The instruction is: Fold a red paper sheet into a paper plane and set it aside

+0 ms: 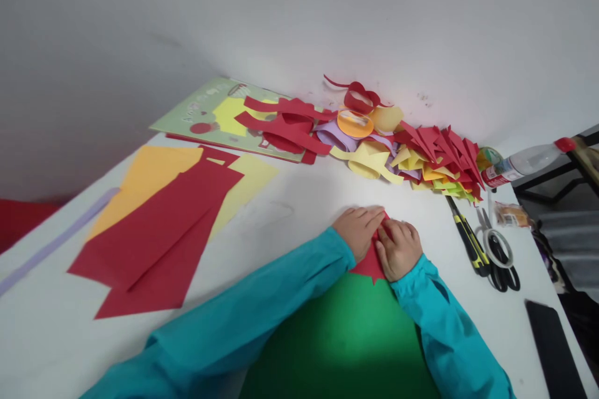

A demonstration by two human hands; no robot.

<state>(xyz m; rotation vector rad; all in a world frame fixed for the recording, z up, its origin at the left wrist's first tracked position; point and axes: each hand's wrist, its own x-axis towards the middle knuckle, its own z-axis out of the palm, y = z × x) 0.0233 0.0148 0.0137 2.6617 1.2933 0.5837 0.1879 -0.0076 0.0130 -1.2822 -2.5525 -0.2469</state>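
Both hands are on a small red paper piece (365, 267) with a jagged, cut edge, at the far end of a green sheet or mat (344, 330). My left hand (358, 232) presses on the piece's left side, its fingers close together near the top. My right hand (399, 250) grips the right side with bent fingers, thumb against the paper. The fingertips of the two hands nearly meet, and they hide much of the paper. Red sheets (163, 224) lie to the left, over orange paper (154, 168) and pale yellow paper (248, 177).
Along the wall are paper shapes (367, 159), a pile of folded papers (442, 156) and a green board (196, 115). To the right lie a utility knife (469, 240), scissors (503, 268), a tape roll (509, 249), a bottle (528, 161) and a black phone-like slab (555, 346).
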